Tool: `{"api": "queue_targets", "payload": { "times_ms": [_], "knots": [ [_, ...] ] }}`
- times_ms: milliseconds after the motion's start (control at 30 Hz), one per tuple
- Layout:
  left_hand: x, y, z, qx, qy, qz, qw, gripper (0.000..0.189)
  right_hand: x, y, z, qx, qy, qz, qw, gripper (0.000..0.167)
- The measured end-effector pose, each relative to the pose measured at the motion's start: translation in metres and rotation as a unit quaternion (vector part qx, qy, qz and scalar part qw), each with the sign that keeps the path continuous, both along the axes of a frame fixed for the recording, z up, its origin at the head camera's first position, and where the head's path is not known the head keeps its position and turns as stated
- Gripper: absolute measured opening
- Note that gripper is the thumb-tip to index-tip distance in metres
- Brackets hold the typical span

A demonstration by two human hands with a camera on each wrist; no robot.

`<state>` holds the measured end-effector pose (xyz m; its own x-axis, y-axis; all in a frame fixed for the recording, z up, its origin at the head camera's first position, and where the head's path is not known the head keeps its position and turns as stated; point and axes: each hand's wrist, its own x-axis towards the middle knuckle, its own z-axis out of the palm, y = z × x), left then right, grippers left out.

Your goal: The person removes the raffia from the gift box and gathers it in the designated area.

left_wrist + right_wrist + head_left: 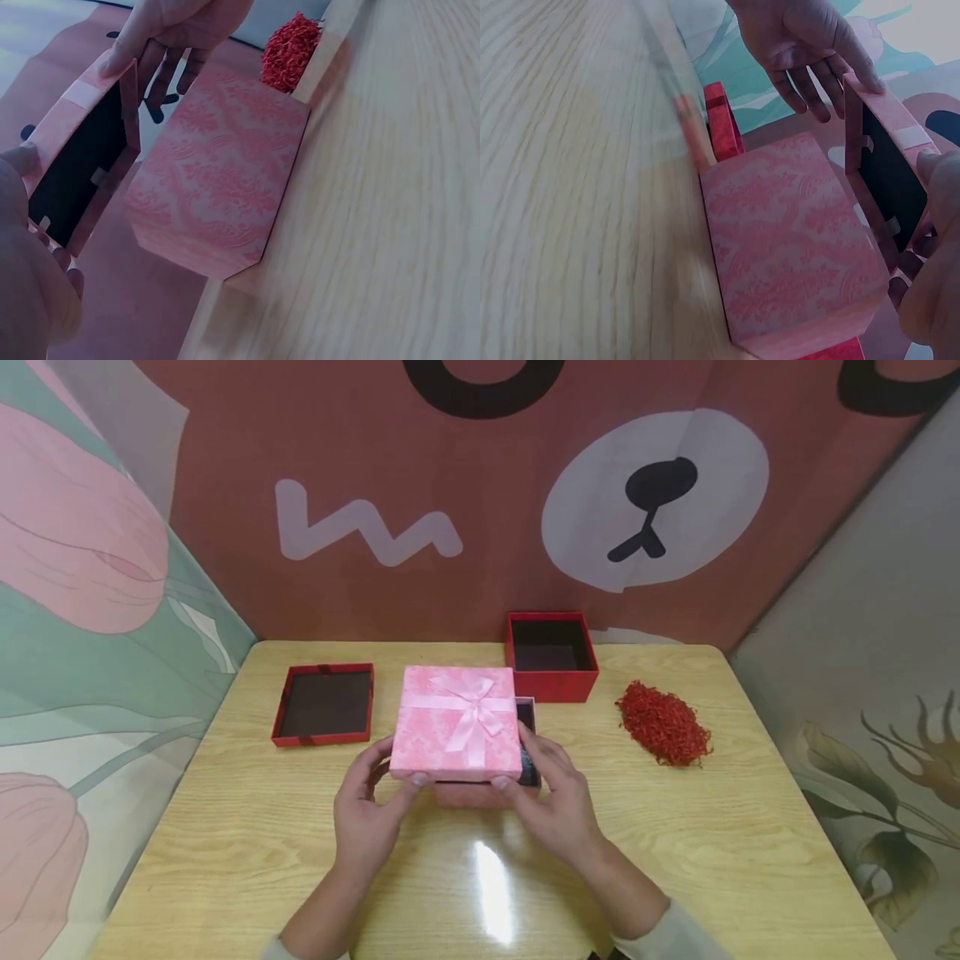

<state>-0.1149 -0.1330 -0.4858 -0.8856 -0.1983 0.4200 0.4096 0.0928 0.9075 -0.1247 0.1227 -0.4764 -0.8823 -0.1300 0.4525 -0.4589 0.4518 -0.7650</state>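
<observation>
A pink patterned lid (420,727) with a pale ribbon bow is held level above the pink box (480,796), a little to its left. My left hand (367,818) grips the lid's near left corner, thumb on the front edge. On the opposite side my right hand (558,802) holds the right end, its thumb also on the front edge. In the left wrist view the lid's dark underside (82,172) shows, raised clear of the box. Something dark lies inside the box, mostly covered by the lid in the head view.
A red lid (330,703) lies upturned at the back left. Behind the pink box stands an uncovered red box (551,685) with a dark interior. Red shredded paper (663,724) is heaped to the right. The wooden table (225,827) meets a wall at the back.
</observation>
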Motion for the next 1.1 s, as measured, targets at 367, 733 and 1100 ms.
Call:
{"api": "queue_targets", "payload": {
  "times_ms": [367,733,1100],
  "knots": [
    [0.003,-0.014,-0.001,0.025,0.100,-0.010,0.9946,0.047,-0.001,-0.019,0.007,-0.022,-0.004,0.006,0.9997,0.076],
    [0.005,-0.033,-0.001,0.016,0.139,-0.005,0.9902,0.044,-0.002,-0.031,0.011,-0.051,-0.021,0.060,0.9967,0.081],
    [0.007,-0.052,0.010,0.057,0.195,-0.007,0.9791,0.042,-0.004,-0.056,0.015,-0.120,0.018,0.154,0.9806,0.084]
  ]
}}
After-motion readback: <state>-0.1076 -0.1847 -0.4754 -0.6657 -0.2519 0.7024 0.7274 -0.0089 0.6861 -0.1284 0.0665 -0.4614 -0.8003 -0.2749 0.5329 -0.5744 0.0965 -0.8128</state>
